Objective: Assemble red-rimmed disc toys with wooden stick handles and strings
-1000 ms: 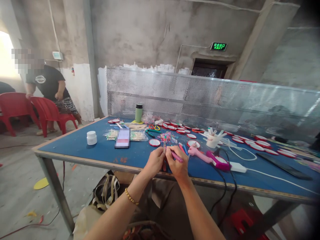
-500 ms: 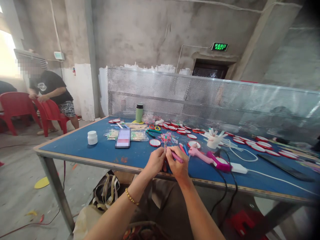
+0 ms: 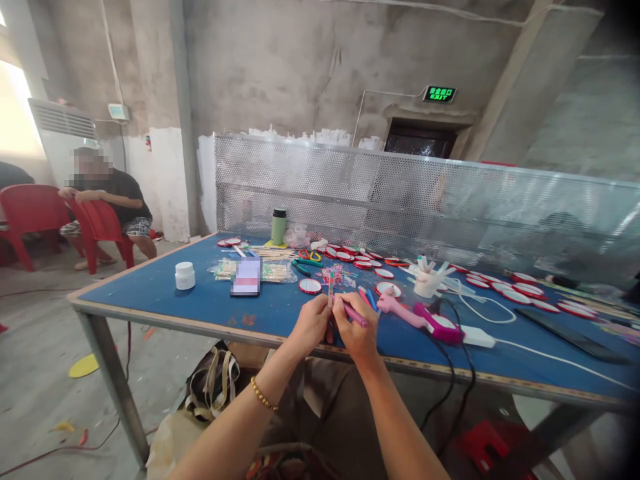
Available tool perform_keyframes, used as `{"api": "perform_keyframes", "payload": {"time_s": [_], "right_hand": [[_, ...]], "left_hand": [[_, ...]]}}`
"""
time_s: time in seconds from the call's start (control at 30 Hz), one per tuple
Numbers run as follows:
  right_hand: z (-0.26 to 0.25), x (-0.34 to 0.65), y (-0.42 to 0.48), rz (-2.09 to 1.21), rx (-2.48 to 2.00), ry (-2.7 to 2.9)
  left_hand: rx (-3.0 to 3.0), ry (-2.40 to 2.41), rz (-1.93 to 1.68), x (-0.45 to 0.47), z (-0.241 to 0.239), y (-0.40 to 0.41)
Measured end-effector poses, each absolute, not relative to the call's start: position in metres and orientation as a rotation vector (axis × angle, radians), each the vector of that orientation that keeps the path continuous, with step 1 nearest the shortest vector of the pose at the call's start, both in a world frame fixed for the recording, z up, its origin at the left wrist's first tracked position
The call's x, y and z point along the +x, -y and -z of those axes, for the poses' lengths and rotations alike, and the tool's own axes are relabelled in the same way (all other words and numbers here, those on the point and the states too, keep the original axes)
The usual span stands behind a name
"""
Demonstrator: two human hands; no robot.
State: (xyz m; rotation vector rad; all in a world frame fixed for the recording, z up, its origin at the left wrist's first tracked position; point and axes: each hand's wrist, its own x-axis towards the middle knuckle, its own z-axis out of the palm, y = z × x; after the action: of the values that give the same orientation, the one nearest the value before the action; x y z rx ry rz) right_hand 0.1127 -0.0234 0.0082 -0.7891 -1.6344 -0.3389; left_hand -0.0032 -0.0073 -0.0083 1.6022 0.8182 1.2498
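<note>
Near the table's front edge, my left hand point(image 3: 311, 325) is closed around a thin upright stick point(image 3: 331, 283) with a greenish and reddish top. My right hand point(image 3: 359, 337) is closed on a pink pen-shaped tool point(image 3: 356, 315), its fingertips close against the left hand. The tool's tip is hidden between my fingers. Just beyond the hands lie a round white disc with a red rim point(image 3: 310, 286) and a heap of small colourful pieces point(image 3: 337, 275). Blue and pink sticks point(image 3: 369, 298) lie to the right of the heap.
A magenta device point(image 3: 438, 325) with a pink handle and cables lies right, before a white cup of strips point(image 3: 425, 285). Red-rimmed discs point(image 3: 515, 293), pliers point(image 3: 306, 268), a phone point(image 3: 246, 277), a white jar point(image 3: 185, 275) and a green bottle point(image 3: 279, 228) share the blue table point(image 3: 150, 283).
In the background at left, the person in dark clothes has gone from standing bent over to sitting lower behind the red chair. My hands have hardly moved.
</note>
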Motion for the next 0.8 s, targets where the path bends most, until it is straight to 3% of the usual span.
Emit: {"api": "perform_keyframes", "payload": {"time_s": [0.8], "right_hand": [[-0.0081, 0.1132, 0.0229, 0.375, -0.823, 1.617]], "left_hand": [[1.59, -0.8, -1.244, -0.0031, 0.008, 0.0077]]}}
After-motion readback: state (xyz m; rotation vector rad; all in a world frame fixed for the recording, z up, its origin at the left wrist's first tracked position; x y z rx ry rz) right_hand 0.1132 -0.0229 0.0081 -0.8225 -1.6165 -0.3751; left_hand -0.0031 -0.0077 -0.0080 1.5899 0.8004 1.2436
